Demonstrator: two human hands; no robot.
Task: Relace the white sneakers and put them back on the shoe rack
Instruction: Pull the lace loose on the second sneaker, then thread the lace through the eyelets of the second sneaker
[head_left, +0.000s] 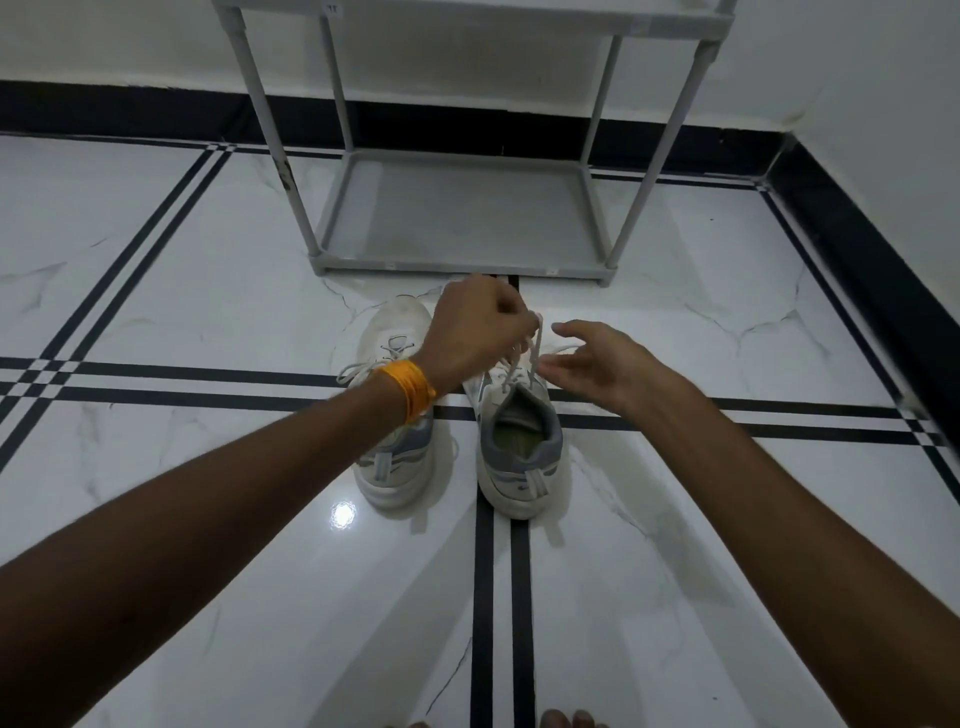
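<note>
White marble floor tiles (156, 291) crossed by paired black inlay lines are shown, bounded by a black skirting and a white wall. Against that wall a grey shoe rack (462, 218) is placed, its lower shelf seen bare. Just in front of the rack, two white sneakers are set side by side on the floor, heels toward the viewer and toes toward the rack. The left sneaker (397, 457) is partly covered by the left forearm; its laces appear threaded and trail off to the side away from the other shoe. The right sneaker (517, 441) is seen with its grey collar open. Above its tongue, lace ends (532, 353) are drawn upward from the eyelets and are pinched in the clenched grip of the left hand (478, 332), which is raised between this sneaker and the rack. An orange thread band (410, 387) is worn on the left wrist. The right hand (597, 364) is held just beside the lace, its grip released, fingers spread and slightly curled, nothing being grasped. Toes are visible at the lower frame edge.
</note>
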